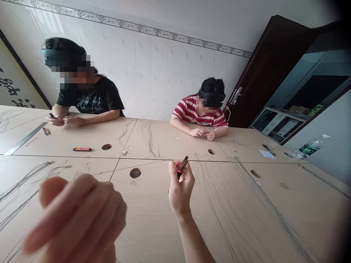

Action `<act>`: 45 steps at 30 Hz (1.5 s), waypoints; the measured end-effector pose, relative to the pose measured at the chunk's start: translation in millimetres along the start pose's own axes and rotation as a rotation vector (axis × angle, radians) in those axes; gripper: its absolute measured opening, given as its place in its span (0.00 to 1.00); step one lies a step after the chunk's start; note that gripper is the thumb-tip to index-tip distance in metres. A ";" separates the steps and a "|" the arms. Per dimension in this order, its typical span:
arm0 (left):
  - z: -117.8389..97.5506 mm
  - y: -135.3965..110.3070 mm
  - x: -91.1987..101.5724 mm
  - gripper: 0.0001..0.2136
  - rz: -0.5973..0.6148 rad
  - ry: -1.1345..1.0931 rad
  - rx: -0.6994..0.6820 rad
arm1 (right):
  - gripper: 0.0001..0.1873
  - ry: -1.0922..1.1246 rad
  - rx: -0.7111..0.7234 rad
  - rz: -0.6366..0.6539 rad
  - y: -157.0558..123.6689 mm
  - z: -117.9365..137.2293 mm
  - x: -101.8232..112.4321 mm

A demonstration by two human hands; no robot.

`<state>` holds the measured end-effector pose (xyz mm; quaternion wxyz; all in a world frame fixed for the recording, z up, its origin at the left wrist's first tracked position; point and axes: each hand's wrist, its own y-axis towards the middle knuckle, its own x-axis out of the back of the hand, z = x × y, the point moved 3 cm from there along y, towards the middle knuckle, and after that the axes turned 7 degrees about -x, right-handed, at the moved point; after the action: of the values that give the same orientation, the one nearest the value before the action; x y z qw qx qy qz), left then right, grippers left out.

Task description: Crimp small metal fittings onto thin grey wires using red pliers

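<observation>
Close to the camera at the lower left is my left hand (pixel 79 215), large and somewhat blurred. Its fingers are curled together, and anything inside them is hidden. Farther out over the table, my right hand (pixel 181 190) is closed around a small hand tool (pixel 183 166) with a dark metal tip pointing up and a red and black body; its exact kind is unclear. A thin wire (pixel 142 163) runs between the area behind my left hand and my right hand; whether either hand grips it, I cannot tell.
Bundles of thin wires (pixel 263 197) lie across the pale table (pixel 153 219), more at left. Round holes (pixel 135 172) pierce the top. Opposite sit two people, hands on the table. A red marker-like stick (pixel 82 149), steel ruler (pixel 26 138), pen (pixel 268 149) and bottle (pixel 311 147) lie or stand around.
</observation>
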<state>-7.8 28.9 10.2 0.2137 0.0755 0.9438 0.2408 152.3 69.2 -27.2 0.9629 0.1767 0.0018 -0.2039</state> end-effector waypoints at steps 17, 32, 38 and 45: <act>13.6 48.5 56.4 0.23 -1.012 -0.452 -0.196 | 0.07 0.297 0.025 0.395 -30.1 19.9 -2.6; 54.8 45.7 4.4 0.19 0.060 0.254 0.298 | 0.06 0.373 0.025 0.638 0.0 43.6 35.0; 51.3 32.4 -18.4 0.25 0.578 0.194 0.518 | 0.07 0.551 -0.170 0.459 32.7 21.5 45.9; 71.4 12.2 -43.2 0.30 0.965 -0.109 0.775 | 0.04 0.799 -0.328 0.495 39.0 7.6 36.4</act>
<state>62.8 59.1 -24.6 0.0858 0.5779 0.8097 -0.0542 200.4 85.7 -9.6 0.9215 0.0822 0.3609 0.1175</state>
